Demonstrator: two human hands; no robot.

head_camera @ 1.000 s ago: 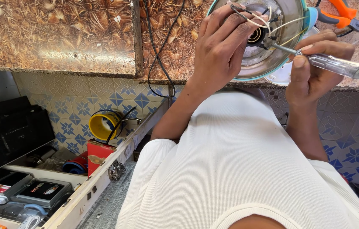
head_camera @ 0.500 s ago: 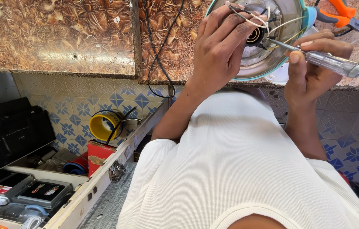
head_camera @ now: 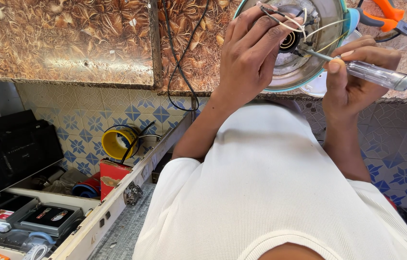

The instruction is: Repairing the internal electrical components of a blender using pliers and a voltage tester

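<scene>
Left hand: the left hand (head_camera: 251, 58) sits at upper centre of the frame, fingers curled over the rim of the appliance base and closed on a bunch of thin wires (head_camera: 285, 19).
Right hand: the right hand (head_camera: 352, 67) is at upper right, thumb and fingers pinched round the clear handle of a screwdriver (head_camera: 372, 73).
Screwdriver: it lies nearly level, its metal tip pointing left into the middle of the base, touching the parts there.
Appliance base: the round metal appliance base (head_camera: 304, 67) with a teal edge rests on the counter at top centre, open side facing the camera, partly covered by the left hand.
Counter: the brown leaf-patterned counter (head_camera: 64, 38) fills the upper left; a black cable (head_camera: 177, 62) runs down over its edge.
Pliers: orange-handled pliers (head_camera: 388, 17) lie at the top right corner, just beside the base.
Lower left: an open drawer (head_camera: 116, 202) holds boxes; a yellow tape roll (head_camera: 116, 142) and a red box (head_camera: 112, 175) sit near it.
</scene>
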